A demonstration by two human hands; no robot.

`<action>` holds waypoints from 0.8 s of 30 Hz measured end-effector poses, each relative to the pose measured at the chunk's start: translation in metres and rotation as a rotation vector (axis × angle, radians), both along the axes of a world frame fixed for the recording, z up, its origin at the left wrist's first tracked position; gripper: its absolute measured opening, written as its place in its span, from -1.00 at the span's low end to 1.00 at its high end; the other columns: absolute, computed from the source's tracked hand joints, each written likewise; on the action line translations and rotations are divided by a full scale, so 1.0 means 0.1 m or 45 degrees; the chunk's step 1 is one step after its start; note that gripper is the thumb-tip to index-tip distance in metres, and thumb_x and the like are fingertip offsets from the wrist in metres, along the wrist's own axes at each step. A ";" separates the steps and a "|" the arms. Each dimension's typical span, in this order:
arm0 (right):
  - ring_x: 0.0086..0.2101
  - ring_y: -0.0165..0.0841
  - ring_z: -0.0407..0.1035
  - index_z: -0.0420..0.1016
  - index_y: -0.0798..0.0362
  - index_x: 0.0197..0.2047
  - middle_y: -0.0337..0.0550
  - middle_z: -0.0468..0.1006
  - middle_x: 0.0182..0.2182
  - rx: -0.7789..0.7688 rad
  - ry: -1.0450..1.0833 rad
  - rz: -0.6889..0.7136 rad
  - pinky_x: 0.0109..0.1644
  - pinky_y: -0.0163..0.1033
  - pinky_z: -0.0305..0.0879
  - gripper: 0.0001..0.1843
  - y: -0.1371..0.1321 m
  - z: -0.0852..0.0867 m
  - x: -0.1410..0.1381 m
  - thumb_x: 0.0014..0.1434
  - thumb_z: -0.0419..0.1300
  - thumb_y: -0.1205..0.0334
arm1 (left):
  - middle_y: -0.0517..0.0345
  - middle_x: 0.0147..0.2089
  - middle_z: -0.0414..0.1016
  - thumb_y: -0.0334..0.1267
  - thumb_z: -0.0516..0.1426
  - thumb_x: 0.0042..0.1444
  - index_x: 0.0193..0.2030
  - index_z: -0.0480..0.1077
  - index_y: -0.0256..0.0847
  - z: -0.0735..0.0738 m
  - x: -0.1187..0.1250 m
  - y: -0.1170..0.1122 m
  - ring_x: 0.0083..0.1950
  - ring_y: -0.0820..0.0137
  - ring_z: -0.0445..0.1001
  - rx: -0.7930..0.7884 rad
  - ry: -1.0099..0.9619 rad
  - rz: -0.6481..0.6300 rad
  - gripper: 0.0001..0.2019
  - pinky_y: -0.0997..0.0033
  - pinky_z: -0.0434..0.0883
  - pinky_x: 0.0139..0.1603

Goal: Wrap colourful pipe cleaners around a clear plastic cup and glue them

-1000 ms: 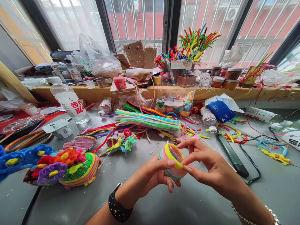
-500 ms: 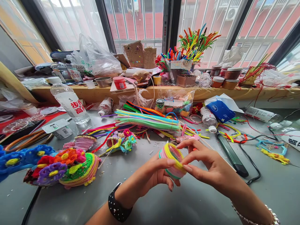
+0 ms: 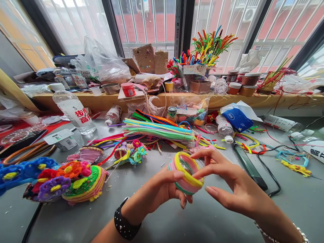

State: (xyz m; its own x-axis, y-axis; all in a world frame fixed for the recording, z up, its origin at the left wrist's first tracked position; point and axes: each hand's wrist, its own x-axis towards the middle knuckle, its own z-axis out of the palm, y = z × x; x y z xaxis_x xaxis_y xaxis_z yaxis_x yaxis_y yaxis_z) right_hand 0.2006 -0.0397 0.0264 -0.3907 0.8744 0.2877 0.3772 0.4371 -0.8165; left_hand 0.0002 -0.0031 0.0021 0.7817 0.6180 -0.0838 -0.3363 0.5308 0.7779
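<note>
A small clear cup [image 3: 188,180] wrapped in pipe cleaners, with yellow at the rim and pink and mint bands below, is tilted above the table. My left hand [image 3: 164,185] is closed around its left side, thumb on the yellow rim and other fingers underneath. My right hand [image 3: 227,179] has its fingers spread, fingertips touching the rim and inner edge, its thumb off the cup. Beyond the cup lies a bundle of pastel pipe cleaners [image 3: 158,131]. Left of it are a small pipe-cleaner flower piece [image 3: 131,153] and a flower-covered green-topped piece [image 3: 84,185].
A water bottle [image 3: 73,111] stands at the left beside a white plastic cup [image 3: 60,140]. A dark green glue-gun-like tool [image 3: 250,167] with a black cord lies at the right. A blue tissue pack [image 3: 238,118] and a fallen bottle [image 3: 224,128] lie farther back. Jars [image 3: 234,88] line the sill.
My right thumb has come off the yellow rim and moved apart from the fingers. The cup has turned slightly in my left hand, showing more of its opening.
</note>
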 end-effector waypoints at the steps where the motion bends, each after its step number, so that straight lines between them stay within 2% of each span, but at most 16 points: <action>1: -0.09 -0.26 0.29 0.55 -0.15 -0.20 -0.16 0.33 0.02 0.010 0.008 0.003 0.05 -0.13 0.20 -0.72 0.00 0.00 -0.01 0.00 0.21 0.34 | 0.03 -0.34 0.49 -0.15 0.19 -0.03 -0.01 0.32 -0.33 0.00 0.00 0.00 -0.48 0.44 0.46 -0.004 0.010 0.006 -0.55 0.52 0.36 -0.54; 4: -0.04 -0.25 0.26 0.53 -0.12 -0.24 -0.17 0.36 0.00 0.044 0.047 -0.009 0.06 -0.16 0.19 -0.75 -0.01 0.00 -0.04 -0.01 0.21 0.36 | 0.04 -0.37 0.49 -0.14 0.20 -0.05 -0.07 0.33 -0.33 0.00 0.00 0.00 -0.50 0.43 0.46 -0.014 0.046 0.021 -0.58 0.51 0.36 -0.54; 9: 0.00 -0.22 0.24 0.55 -0.09 -0.31 -0.14 0.38 -0.01 0.068 0.039 0.004 0.03 -0.14 0.22 -0.83 0.01 -0.02 -0.06 0.02 0.20 0.34 | 0.08 -0.37 0.48 -0.14 0.18 -0.02 -0.02 0.31 -0.29 -0.01 0.00 -0.01 -0.49 0.44 0.45 0.018 0.045 -0.002 -0.57 0.52 0.35 -0.54; 24: 0.06 -0.24 0.21 0.54 -0.13 -0.29 -0.19 0.39 -0.01 0.054 0.078 0.009 0.07 -0.16 0.18 -0.80 0.01 -0.02 -0.06 0.08 0.17 0.36 | 0.08 -0.37 0.47 -0.13 0.20 -0.05 -0.08 0.32 -0.28 0.01 0.00 0.00 -0.50 0.46 0.44 0.061 0.095 0.016 -0.60 0.52 0.35 -0.54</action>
State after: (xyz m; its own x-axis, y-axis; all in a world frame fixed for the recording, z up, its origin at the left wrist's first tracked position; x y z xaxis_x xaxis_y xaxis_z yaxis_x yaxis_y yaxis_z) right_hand 0.1948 -0.0389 0.0244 -0.3772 0.8581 0.3484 0.3235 0.4746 -0.8186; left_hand 0.0005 -0.0036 0.0032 0.7668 0.6321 -0.1117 -0.2828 0.4889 0.8253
